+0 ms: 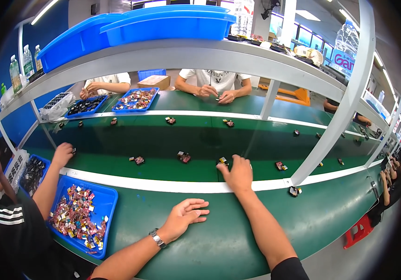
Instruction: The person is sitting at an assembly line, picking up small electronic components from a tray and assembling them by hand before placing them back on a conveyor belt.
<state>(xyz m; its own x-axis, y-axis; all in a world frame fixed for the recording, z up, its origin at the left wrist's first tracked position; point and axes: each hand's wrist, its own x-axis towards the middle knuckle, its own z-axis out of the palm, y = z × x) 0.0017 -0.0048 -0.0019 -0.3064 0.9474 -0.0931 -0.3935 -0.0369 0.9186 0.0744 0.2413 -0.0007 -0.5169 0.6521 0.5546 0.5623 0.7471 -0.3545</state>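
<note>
My right hand (238, 175) reaches over the white rail onto the green belt. Its thumb is spread from the fingers, and no object shows in its grasp. Just past the thumb lies a small black electronic part with a yellow and white piece (223, 161); the hand partly covers it. Over the near green tabletop hovers my left hand (185, 218), palm turned inward, fingers loosely bent and apart, holding nothing. A metal-band watch (157, 238) circles that wrist. Other small parts on the belt include a reddish-black one (183, 157) and a pinkish one (137, 160).
At left stands a blue tray (112, 205) heaped with small pink and white parts. A co-worker's hand (64, 153) touches the belt's left end. Grey shelf posts (333, 135) rise at right, under a shelf with blue bins (168, 28). Another part (294, 192) rests near the rail.
</note>
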